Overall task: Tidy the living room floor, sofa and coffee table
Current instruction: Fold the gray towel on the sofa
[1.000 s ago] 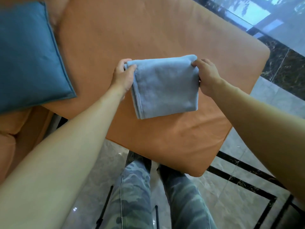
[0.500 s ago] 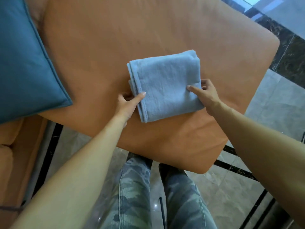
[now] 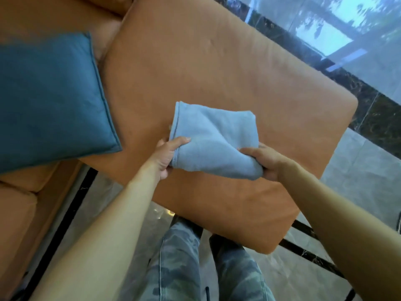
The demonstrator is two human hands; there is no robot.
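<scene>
Blue towel [image 3: 213,140]: folded, on the orange seat cushion [image 3: 217,72], towards its front edge. The far part lies on the cushion; the near edge is raised and creased.
Change: half a second ago it lay flat and square, with both hands only at its near corners. Now those corners are gathered up and the fold has slumped in the middle.
Meaning: folding looks done. I read this as a pick-up to carry it off, though one more fold is possible; can't tell which.
Left hand [image 3: 167,156]: thumb on top of the near-left corner, fingers underneath, pinching the layers.
Right hand [image 3: 265,161]: fingers curled tightly round the near-right corner, with the towel bunched inside them.
Around: teal pillow [image 3: 50,101] on the sofa to the left, apart from the towel. Camouflage trousers [image 3: 180,263] stand at the cushion front on a glossy tiled floor [image 3: 358,170].
</scene>
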